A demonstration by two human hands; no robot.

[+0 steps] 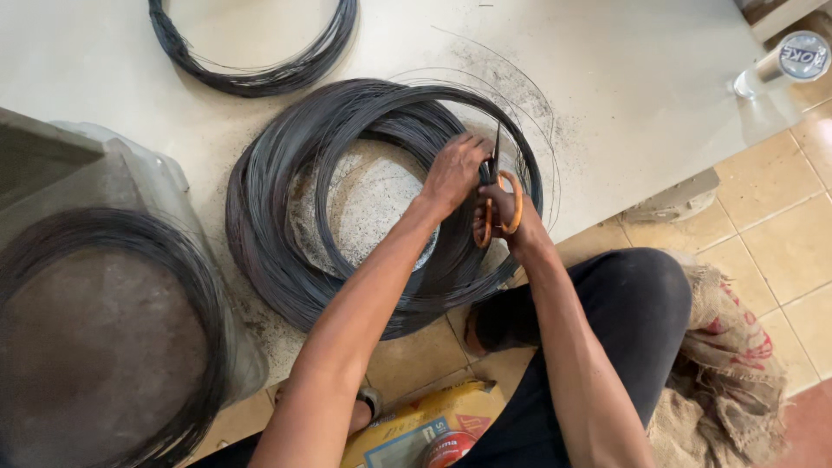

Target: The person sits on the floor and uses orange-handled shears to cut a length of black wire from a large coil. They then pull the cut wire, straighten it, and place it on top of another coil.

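Observation:
A large coil of dark wire (286, 217) lies on a pale slab (624, 78) in front of me. My left hand (452, 172) grips a bunch of strands at the coil's right side. Just beside it, my right hand (511, 221) holds scissors with orange handles (498, 204), their blades pointing up against the strands.
A smaller wire coil (260, 74) lies at the top of the slab. Another coil (113, 338) rests on a plastic-wrapped block at left. A burlap sack (728, 355) lies under my right leg, a yellow packet (425, 429) on the tiled floor, and a can (793, 61) at top right.

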